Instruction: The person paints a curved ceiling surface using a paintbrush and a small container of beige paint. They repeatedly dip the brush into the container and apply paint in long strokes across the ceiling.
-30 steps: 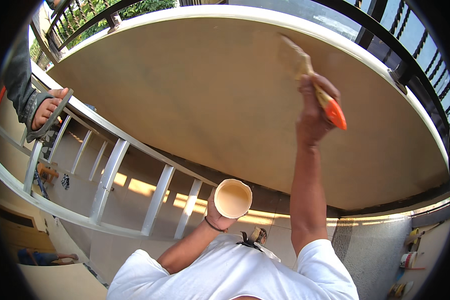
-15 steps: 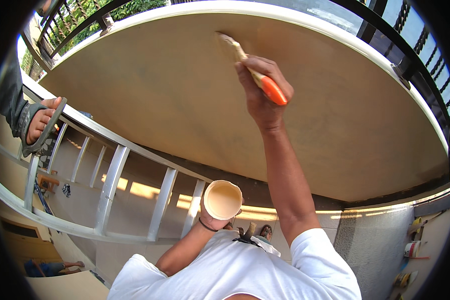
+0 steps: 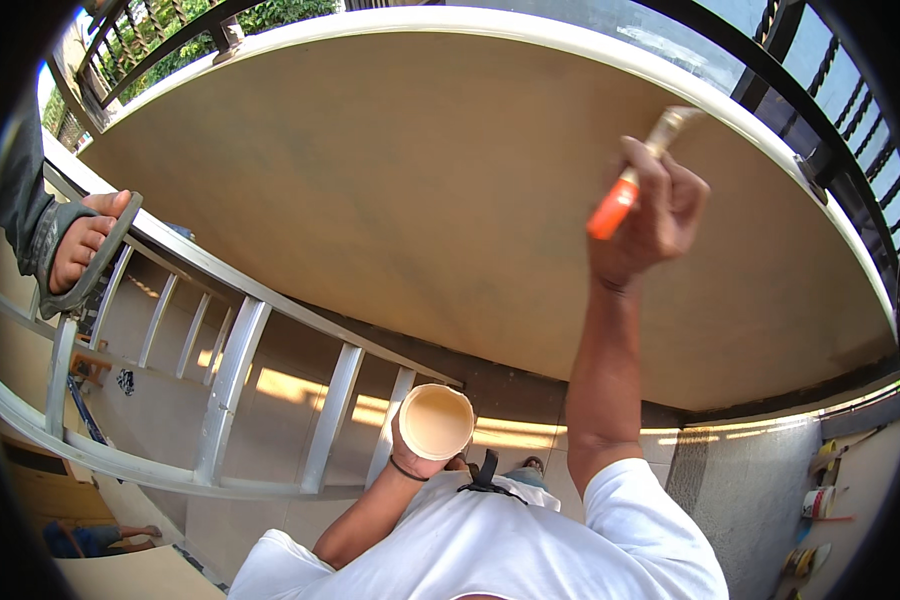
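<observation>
The silver metal ladder [image 3: 228, 400] is standing at left; just right of it the left hand [image 3: 417, 464] is gripping a round, cream-coloured cup [image 3: 436, 422], fingers curled about its side, partly hidden, open mouth facing the camera. The broad, smooth brown panel [image 3: 370, 200] is spreading beyond both hands. Farther right, the right hand [image 3: 660, 205] is holding a flat paintbrush with an orange handle [image 3: 615, 205], fingers closed round its middle. The brush's long axis is slanting: handle end lower left of the fingers, bristles upper right, pointing toward the panel's white rim [image 3: 470, 20]. The right hand is lying nearer that rim; bristle contact is blurring, cannot tell.
</observation>
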{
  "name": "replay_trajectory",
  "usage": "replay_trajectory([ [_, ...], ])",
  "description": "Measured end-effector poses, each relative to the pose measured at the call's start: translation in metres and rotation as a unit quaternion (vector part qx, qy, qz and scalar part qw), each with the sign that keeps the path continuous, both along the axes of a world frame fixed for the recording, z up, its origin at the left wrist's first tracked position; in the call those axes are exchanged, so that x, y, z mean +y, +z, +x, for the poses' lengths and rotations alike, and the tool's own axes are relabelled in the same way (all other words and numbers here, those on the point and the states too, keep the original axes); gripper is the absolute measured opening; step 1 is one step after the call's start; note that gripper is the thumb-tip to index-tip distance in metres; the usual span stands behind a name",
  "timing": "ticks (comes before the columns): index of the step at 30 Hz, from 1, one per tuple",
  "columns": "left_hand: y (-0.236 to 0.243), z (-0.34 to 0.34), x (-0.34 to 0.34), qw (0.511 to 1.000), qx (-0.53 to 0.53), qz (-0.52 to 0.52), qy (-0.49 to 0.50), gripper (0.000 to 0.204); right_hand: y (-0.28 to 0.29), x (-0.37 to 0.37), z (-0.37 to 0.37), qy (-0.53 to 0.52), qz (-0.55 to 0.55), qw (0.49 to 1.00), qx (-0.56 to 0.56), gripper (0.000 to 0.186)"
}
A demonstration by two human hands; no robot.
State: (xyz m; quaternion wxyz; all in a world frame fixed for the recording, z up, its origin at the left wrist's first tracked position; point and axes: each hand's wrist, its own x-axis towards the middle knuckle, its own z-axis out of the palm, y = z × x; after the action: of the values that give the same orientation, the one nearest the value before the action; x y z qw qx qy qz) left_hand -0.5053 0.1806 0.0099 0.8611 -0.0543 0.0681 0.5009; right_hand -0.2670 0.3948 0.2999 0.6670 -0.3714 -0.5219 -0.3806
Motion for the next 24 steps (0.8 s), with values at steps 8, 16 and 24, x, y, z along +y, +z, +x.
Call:
replay_trajectory([
  [8,0.02,-0.018,-0.014,0.997,-0.038,0.063,0.029,0.052,0.01,0.037,-0.173,0.175,-0.022,0.981,-0.076,0.021],
  [16,0.021,-0.008,-0.02,0.996,-0.027,0.074,0.029,0.054,0.012,0.035,-0.097,0.343,-0.055,0.936,0.06,0.022],
  [24,0.005,0.0,-0.012,0.995,-0.067,0.067,-0.011,0.074,-0.011,-0.049,0.056,0.002,-0.011,0.997,0.082,0.019],
])
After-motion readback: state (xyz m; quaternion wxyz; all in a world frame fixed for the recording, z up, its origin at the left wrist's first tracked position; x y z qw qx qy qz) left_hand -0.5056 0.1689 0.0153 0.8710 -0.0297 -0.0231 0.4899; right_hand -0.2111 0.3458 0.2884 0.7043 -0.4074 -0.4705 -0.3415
